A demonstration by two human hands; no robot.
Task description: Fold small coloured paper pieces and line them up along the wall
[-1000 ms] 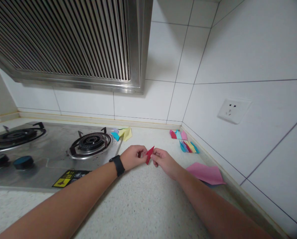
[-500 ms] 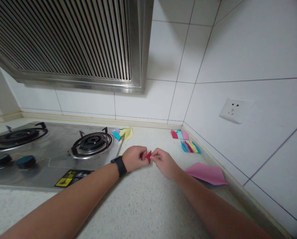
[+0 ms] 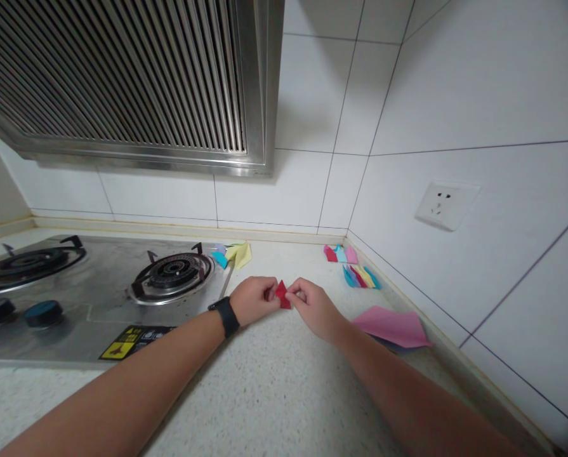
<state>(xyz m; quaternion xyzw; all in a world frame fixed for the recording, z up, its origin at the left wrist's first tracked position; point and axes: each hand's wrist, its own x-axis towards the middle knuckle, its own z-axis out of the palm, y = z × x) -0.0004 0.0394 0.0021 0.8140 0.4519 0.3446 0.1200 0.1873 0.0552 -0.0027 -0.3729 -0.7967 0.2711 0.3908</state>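
Note:
A small piece of folded red paper (image 3: 282,296) is held up between my two hands over the speckled counter (image 3: 284,381). My left hand (image 3: 255,298), with a black watch (image 3: 224,316) on its wrist, pinches the paper's left side. On its right side, the thumb and fingers of my right hand (image 3: 315,309) close on the edge. A pointed tip of the paper stands upward between the fingers. The fingertips cover part of its folds.
A gas stove (image 3: 103,311) lies at left beneath a range hood (image 3: 122,82). Yellow and blue folded papers (image 3: 238,254) sit by its right edge. Colourful folded pieces (image 3: 341,254), more folded pieces (image 3: 361,277) and pink paper sheets (image 3: 393,327) line the right wall, below a socket (image 3: 447,204).
The red paper has turned between my fingers and shows a wider face with its tip up. Both hands stay in nearly the same place; the view has shifted slightly.

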